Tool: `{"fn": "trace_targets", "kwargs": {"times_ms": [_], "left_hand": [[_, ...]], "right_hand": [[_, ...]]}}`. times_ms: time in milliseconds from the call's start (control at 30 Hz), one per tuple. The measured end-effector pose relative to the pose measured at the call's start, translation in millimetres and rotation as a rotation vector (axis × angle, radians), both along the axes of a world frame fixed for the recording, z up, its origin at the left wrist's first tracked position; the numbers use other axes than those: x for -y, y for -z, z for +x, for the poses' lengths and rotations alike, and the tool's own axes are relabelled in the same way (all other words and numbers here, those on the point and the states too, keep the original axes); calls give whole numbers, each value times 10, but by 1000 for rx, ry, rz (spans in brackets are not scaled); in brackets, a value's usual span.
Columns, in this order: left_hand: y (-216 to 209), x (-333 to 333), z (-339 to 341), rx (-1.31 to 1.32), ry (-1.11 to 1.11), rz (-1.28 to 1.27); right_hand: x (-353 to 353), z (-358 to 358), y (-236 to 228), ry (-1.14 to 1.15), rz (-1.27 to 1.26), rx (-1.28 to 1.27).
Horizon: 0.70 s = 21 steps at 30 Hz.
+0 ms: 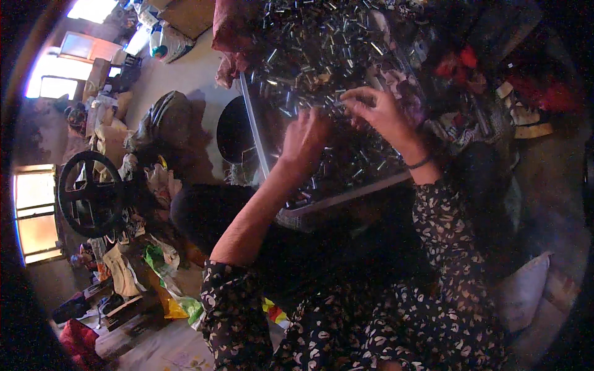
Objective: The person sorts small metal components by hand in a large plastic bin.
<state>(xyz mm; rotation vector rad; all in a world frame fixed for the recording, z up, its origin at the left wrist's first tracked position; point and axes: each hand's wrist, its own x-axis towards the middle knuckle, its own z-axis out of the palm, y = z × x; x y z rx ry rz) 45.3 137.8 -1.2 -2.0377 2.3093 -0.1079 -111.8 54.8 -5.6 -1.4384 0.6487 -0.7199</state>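
A wide tray with a pale rim (352, 190) lies in front of me, filled with many small, shiny metal pins or tubes (309, 46). Over its middle, my left hand (306, 135) is closed, back up, with the fingertips bent down among the pieces. Close by on the right, my right hand (380, 112) brings thumb and forefinger together in a pinch. A tiny bright bit shows at those fingertips, too small to name. What my left fingers hold, if anything, is hidden.
Beyond the tray's left side stands a dark round basin (234, 130), with a grey sack (164, 120) further left. A black handwheel (91, 193) is at far left. Pinkish cloth (230, 68) hangs at the tray's upper left corner; cardboard pieces (532, 131) lie on the right.
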Motion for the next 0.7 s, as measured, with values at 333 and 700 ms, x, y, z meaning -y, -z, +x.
{"fn": "trace_targets", "kwargs": {"times_ms": [333, 700], "left_hand": [[-67, -5, 2, -71, -23, -11], [-187, -48, 4, -1957, -623, 303]], "right_hand": [[-66, -7, -56, 8, 24, -29], [-155, 63, -77, 102, -253, -164]]}}
